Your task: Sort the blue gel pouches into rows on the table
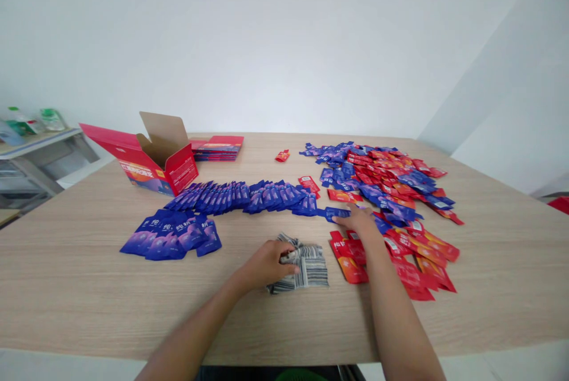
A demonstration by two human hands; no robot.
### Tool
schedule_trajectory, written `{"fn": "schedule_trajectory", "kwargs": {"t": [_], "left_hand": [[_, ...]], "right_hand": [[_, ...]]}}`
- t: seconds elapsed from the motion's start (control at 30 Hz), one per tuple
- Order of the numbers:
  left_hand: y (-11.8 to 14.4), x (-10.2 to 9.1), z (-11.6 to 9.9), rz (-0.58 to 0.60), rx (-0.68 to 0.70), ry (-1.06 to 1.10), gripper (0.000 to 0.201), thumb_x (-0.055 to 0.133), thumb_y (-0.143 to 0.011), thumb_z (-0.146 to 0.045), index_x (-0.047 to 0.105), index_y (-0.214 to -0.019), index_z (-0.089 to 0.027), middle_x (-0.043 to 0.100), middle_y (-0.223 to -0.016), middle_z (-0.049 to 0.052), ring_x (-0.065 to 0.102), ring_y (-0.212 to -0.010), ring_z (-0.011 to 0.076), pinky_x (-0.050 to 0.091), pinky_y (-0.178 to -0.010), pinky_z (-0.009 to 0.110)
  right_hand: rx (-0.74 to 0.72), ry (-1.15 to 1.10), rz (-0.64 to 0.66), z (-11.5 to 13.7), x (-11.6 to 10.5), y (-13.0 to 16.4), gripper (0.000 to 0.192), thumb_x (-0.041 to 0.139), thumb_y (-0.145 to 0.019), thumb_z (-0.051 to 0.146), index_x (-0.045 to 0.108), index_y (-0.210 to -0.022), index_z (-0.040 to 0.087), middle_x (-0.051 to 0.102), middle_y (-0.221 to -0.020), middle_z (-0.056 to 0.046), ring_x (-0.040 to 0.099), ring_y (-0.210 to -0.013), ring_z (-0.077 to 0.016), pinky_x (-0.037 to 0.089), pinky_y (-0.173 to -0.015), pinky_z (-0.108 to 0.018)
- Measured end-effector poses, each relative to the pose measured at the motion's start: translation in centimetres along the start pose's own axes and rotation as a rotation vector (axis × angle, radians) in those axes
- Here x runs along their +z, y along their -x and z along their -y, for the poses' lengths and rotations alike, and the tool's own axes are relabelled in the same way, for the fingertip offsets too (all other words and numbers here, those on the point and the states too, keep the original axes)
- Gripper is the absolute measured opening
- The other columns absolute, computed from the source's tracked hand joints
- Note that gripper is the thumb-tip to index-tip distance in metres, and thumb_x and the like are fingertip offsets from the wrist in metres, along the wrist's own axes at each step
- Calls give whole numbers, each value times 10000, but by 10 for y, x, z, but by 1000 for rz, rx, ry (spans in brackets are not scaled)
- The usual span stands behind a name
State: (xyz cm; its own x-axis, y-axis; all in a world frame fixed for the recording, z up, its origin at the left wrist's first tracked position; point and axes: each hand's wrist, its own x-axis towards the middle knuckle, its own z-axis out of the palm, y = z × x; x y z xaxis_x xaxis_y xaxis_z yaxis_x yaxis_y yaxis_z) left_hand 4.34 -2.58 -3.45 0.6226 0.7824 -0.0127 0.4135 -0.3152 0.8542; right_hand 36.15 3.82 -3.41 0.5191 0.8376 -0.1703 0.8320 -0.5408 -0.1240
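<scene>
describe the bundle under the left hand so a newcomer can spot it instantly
Start at the wooden table and find the near edge, midway between the fan of blue packets and the red packets. There the left hand rests on the striped stack. It is the only grey-and-white, black-lined bundle; everything around it is solid blue or red.

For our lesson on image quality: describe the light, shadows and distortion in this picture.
Head view: soft, even light; only faint shadows under the left hand and right hand; no glare on the table; its near edge bows, a wide-lens effect; sachets look sharp.
</scene>
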Motion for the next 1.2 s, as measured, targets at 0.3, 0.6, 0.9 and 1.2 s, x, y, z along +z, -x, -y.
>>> {"fn": "schedule_trajectory", "kwargs": {"t": [0.3, 0.6, 0.9, 1.2], "left_hand": [[0, -7, -5, -215, -182, 1184, 442, 815, -691, -551, 629, -828, -175, 651, -700, 15, 615, -608, 157, 490, -631, 285], [-5, -30, -3, -264, -200, 1570, 612, 563, -904, -587, 598, -1313, -133, 733, -1183, 171, 693, -1113, 345, 503, -1007, 558], [-10, -19, -5, -442, -286, 1658, 376, 537, -931, -407, 684, -1116, -115, 763, -1073, 147, 694, -1099, 329, 493, -1030, 551], [-4, -13, -11, -308, -160, 1614, 665, 535, -874, -676, 655, -1239, -134, 749, -1122, 149, 692, -1098, 333, 506, -1017, 514]], "right_hand": [[56, 10, -161, 3, -16, 15, 698, 677, -820, 628, 582, -1353, 187, 517, -1409, -266, 521, -1309, -418, 443, -998, -498], [-176, -536, -391, 33, -19, 34, 478, 489, -934, 540, 611, -1174, 144, 712, -1053, -169, 663, -1004, -326, 510, -868, -425], [-734, -1336, 40, 122, 27, 121, 394, 690, -824, 573, 609, -1027, 244, 702, -883, -6, 647, -771, -206, 544, -705, -330], [-807, -1008, -286, 127, 45, 138, 400, 620, -912, 525, 619, -1167, 217, 664, -1108, -82, 594, -1063, -266, 452, -978, -435]]}}
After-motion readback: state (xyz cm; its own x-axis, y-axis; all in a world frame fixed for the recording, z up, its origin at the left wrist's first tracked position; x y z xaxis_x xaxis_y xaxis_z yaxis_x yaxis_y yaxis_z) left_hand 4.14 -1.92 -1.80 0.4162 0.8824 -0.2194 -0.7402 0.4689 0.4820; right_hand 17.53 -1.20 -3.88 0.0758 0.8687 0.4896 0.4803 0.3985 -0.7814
